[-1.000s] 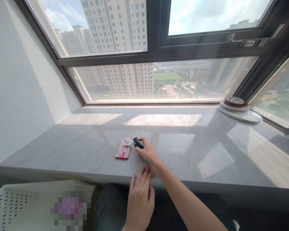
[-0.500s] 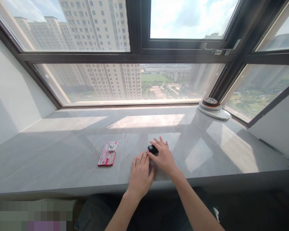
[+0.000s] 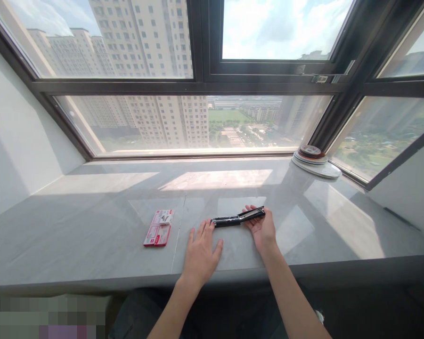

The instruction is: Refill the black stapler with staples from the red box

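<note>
A black stapler (image 3: pixel 229 221) lies swung wide open above the grey stone sill, its metal inner parts facing up. My right hand (image 3: pixel 262 230) grips its right half, which tilts upward, with the thumb and fingers around that end. My left hand (image 3: pixel 202 249) rests flat on the sill with spread fingers, the fingertips against the stapler's left end. Left of my hands lie small red and white boxes (image 3: pixel 158 229), set close together; one has a dark picture on its top.
A stack of round plate-like discs (image 3: pixel 314 162) stands in the far right corner of the sill (image 3: pixel 92 226) by the window. Dark window frames (image 3: pixel 183 87) bound the back. The sill's front edge runs just before my body, with a white wall at the left.
The stapler, earlier mostly hidden under both hands, now lies opened out. My right hand has moved right and turned, holding one half; my left hand has shifted slightly left and down.
</note>
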The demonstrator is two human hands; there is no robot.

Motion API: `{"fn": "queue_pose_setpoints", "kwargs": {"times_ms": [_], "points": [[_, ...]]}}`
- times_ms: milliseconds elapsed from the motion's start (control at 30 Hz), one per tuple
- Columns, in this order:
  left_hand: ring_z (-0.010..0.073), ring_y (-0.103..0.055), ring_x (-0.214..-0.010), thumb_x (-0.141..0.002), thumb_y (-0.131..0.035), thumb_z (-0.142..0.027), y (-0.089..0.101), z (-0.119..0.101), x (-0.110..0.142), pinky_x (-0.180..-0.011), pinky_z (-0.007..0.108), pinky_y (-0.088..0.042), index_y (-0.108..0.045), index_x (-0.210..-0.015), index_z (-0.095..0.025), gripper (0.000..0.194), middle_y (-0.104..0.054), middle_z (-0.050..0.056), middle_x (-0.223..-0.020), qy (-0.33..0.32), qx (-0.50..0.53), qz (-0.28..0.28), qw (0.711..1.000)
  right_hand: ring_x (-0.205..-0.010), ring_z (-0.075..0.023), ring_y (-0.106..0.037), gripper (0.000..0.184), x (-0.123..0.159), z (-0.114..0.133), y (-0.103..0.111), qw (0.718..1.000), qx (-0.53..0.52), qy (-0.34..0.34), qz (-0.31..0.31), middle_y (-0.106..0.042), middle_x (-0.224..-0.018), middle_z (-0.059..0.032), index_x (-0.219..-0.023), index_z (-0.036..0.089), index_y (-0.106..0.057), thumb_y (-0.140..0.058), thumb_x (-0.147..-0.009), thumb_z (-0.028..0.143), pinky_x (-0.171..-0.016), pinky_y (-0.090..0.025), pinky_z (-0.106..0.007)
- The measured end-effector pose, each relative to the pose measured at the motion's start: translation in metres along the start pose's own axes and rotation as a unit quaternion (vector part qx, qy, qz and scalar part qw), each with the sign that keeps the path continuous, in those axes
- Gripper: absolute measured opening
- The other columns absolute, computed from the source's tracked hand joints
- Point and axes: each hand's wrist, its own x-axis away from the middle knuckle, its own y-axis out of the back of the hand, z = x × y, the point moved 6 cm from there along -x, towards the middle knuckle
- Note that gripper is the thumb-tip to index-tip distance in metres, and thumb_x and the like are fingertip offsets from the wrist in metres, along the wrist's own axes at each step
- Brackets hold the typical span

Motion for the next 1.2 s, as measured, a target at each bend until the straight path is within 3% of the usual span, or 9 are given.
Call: {"fn": "queue_pose_setpoints", "kwargs": {"times_ms": [133,267,333,433,533,667,733,967,1200], "points": [[0.0256,-0.03,-0.152,-0.101,-0.046,-0.035,0.009,0.01,0.001,-0.123,0.052,-0.027,-0.039,-0.146,-0.02,0.049,-0.043,0.011,-0.157,0.022,0.028,-0.037,0.999,-0.119,-0.024,-0.065,0.036,0.009,0.003,0.018,0.997,-0.029,-0.049,0.061,-0.07,-0.123,-0.0068,-0.109,0.024,-0.062,-0.049,-0.096,0.055,-0.095,-0.059,-0.044],[0.0316,-0.021,-0.153,-0.099,-0.048,-0.03,0.048,0.053,0.018,-0.123,0.057,-0.023,-0.046,-0.139,-0.017,0.042,-0.036,0.016,-0.158,0.15,-0.026,-0.175,0.973,-0.124,-0.0249,-0.063,0.035,0.035,0.018,0.038,0.993,0.07,-0.036,0.088,-0.067,-0.127,-0.0073,-0.12,0.028,-0.059,-0.054,-0.096,0.052,-0.099,-0.058,-0.045],[0.0377,-0.018,-0.152,-0.097,-0.051,-0.033,0.064,0.074,0.034,-0.12,0.062,-0.021,-0.046,-0.139,-0.013,0.047,-0.028,0.021,-0.16,0.213,-0.074,-0.209,0.952,-0.118,-0.0267,-0.066,0.037,0.046,0.022,0.048,0.983,0.158,-0.031,0.091,-0.069,-0.123,-0.0094,-0.121,0.027,-0.06,-0.058,-0.094,0.052,-0.093,-0.06,-0.044],[0.0414,-0.022,-0.148,-0.094,-0.054,-0.036,0.071,0.088,0.053,-0.116,0.066,-0.023,-0.049,-0.139,-0.012,0.051,-0.027,0.023,-0.159,0.241,-0.122,-0.187,0.944,-0.094,-0.0258,-0.072,0.041,0.056,0.019,0.055,0.946,0.306,-0.019,0.107,-0.071,-0.108,-0.0107,-0.116,0.024,-0.064,-0.06,-0.089,0.055,-0.071,-0.063,-0.037],[0.0406,-0.032,-0.141,-0.095,-0.055,-0.04,0.069,0.084,0.063,-0.111,0.063,-0.031,-0.055,-0.134,-0.019,0.045,-0.036,0.019,-0.153,0.241,-0.134,-0.172,0.946,-0.065,-0.0197,-0.066,0.046,0.057,0.012,0.05,0.89,0.439,0.005,0.119,-0.07,-0.093,-0.0068,-0.116,0.023,-0.064,-0.054,-0.089,0.059,-0.046,-0.051,-0.028],[0.0338,-0.051,-0.121,-0.096,-0.056,-0.039,0.061,0.069,0.055,-0.099,0.051,-0.045,-0.063,-0.122,-0.024,0.031,-0.058,0.013,-0.131,0.189,-0.076,-0.127,0.971,-0.061,-0.0172,-0.06,0.039,0.06,0.011,0.027,0.802,0.575,0.088,0.136,-0.066,-0.076,-0.0019,-0.109,0.024,-0.068,-0.05,-0.092,0.053,-0.053,-0.047,-0.027],[0.0282,-0.057,-0.108,-0.096,-0.057,-0.036,0.053,0.055,0.044,-0.094,0.043,-0.048,-0.064,-0.116,-0.026,0.023,-0.065,0.008,-0.117,0.119,-0.009,-0.075,0.99,-0.061,-0.0173,-0.059,0.036,0.065,0.006,0.012,0.782,0.594,0.102,0.16,-0.064,-0.071,-0.0007,-0.106,0.024,-0.069,-0.05,-0.092,0.051,-0.057,-0.046,-0.027],[0.0248,-0.062,-0.107,-0.088,-0.07,-0.03,0.025,0.0,0.006,-0.094,0.04,-0.049,-0.062,-0.127,-0.027,0.04,-0.069,0.005,-0.117,-0.008,0.141,0.01,0.99,-0.051,-0.0133,-0.05,0.042,0.067,-0.028,-0.021,0.801,0.534,0.002,0.272,-0.06,-0.057,0.001,-0.086,0.018,-0.068,-0.053,-0.093,0.057,-0.049,-0.034,-0.023],[0.0244,-0.062,-0.111,-0.086,-0.073,-0.027,0.016,0.005,-0.004,-0.099,0.041,-0.049,-0.061,-0.13,-0.029,0.046,-0.069,0.004,-0.119,-0.004,0.219,0.025,0.975,-0.048,-0.0117,-0.045,0.041,0.042,-0.008,0.0,0.812,0.528,-0.003,0.249,-0.054,-0.055,0.0034,-0.081,0.018,-0.065,-0.057,-0.09,0.058,-0.047,-0.028,-0.022]]}}
